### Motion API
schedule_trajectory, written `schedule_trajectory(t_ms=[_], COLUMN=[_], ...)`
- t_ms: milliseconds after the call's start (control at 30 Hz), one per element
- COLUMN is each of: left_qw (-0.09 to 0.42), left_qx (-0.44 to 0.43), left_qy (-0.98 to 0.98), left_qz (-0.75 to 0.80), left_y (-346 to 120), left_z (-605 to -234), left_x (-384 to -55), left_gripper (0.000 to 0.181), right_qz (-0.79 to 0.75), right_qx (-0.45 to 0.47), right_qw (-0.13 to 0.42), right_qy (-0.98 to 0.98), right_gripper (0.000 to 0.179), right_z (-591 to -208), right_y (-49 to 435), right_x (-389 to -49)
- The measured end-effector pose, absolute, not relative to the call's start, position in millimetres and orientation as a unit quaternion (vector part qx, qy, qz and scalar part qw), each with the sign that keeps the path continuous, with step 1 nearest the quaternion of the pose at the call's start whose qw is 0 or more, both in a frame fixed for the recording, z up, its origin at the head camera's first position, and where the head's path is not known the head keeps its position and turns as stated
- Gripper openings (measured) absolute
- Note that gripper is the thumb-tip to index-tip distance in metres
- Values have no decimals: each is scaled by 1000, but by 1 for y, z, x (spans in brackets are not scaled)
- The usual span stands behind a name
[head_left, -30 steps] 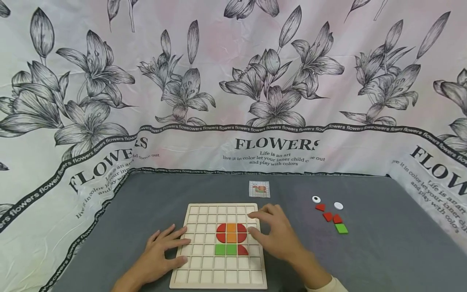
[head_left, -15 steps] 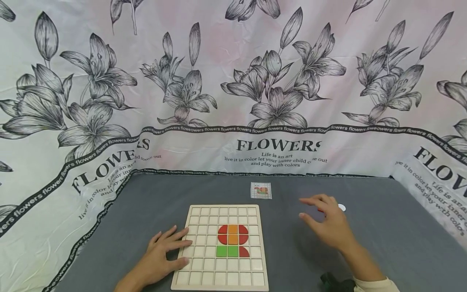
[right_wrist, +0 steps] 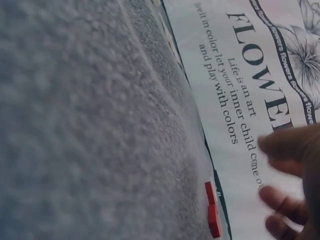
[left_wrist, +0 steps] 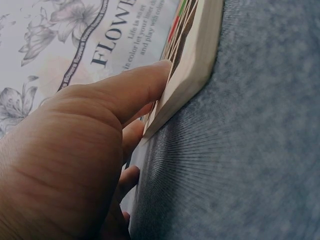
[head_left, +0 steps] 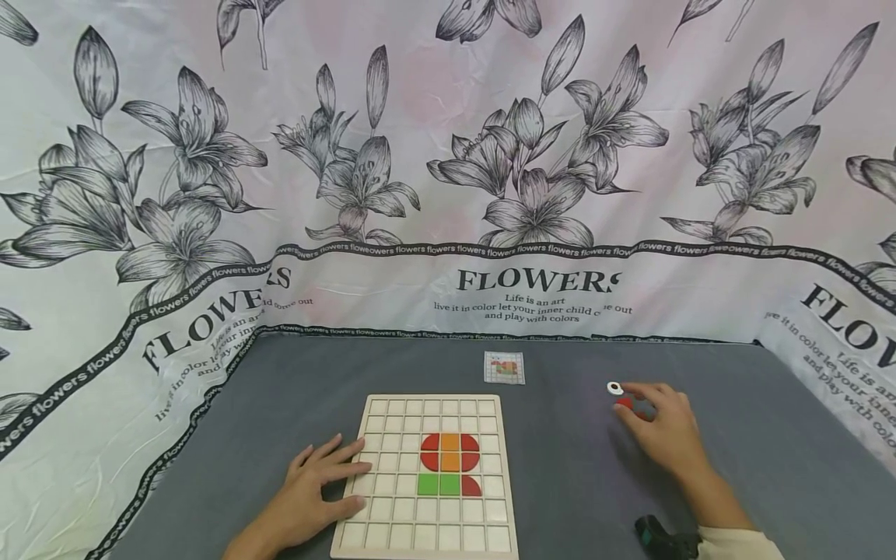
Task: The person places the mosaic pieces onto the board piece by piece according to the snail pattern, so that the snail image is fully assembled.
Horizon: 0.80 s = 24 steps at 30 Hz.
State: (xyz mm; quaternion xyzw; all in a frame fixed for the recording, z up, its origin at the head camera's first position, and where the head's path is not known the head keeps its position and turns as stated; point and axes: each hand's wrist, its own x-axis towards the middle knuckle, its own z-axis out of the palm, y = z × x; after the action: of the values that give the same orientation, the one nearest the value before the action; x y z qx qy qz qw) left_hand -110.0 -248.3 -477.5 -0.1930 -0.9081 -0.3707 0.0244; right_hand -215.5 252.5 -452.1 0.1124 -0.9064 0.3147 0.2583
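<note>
My left hand [head_left: 308, 491] rests with spread fingers on the left edge of a pale wooden grid board [head_left: 383, 537]. In the left wrist view its thumb [left_wrist: 142, 85] lies against the board's corner. Set into the board are red quarter-round pieces, orange squares [head_left: 451, 451] and green squares [head_left: 439, 484]. Off to the right, my right hand [head_left: 673, 435] hovers low over the loose pieces, thumb and index finger apart around a red piece [head_left: 625, 403]. Beside the index fingertip lies a white disc with a black dot [head_left: 614, 388]. Red pieces [right_wrist: 214, 220] show on the cloth below the fingers in the right wrist view.
A small picture card [head_left: 504, 368] with a coloured pattern lies behind the board. Grey cloth [head_left: 560, 467] covers the table between board and loose pieces. A dark strapped device [head_left: 661, 538] sits by the right sleeve. A flower-printed curtain [head_left: 392, 295] borders the table.
My right hand has moved from the board's right side over to the loose pieces, covering most of them. The left hand stays at the board's edge. The head view has shifted slightly.
</note>
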Motion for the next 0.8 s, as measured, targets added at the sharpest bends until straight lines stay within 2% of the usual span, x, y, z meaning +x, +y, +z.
schedule_trajectory(t_ms=[267,433,533,633,733,800], left_qw=[16,12,10,10,11,12], left_qx=[-184,-182,-179,-178,-178,-179], left_qy=[-908,-908,-910,-913,-912,-912], left_qz=[-376,-378,-373,-368,-370,-370], left_y=[-249,-249,-249,-249,-250,-250], left_z=[-477,-476,-476,-476,-477,-477], left_x=[-110,-109,-110,-110,-111,-111], left_gripper=[43,43,44,45,45,45], right_qz=[256,273,270,240,221,228], right_qx=[67,103,111,74,45,60], right_qw=[199,170,184,198,186,172], right_qy=[-944,-941,-939,-947,-956,-957], right_gripper=[44,47,46,46,48,49], right_z=[-467,-468,-466,-465,-466,-467], right_y=[257,254,253,252,252,251], right_x=[-224,-224,-224,-224,-223,-224])
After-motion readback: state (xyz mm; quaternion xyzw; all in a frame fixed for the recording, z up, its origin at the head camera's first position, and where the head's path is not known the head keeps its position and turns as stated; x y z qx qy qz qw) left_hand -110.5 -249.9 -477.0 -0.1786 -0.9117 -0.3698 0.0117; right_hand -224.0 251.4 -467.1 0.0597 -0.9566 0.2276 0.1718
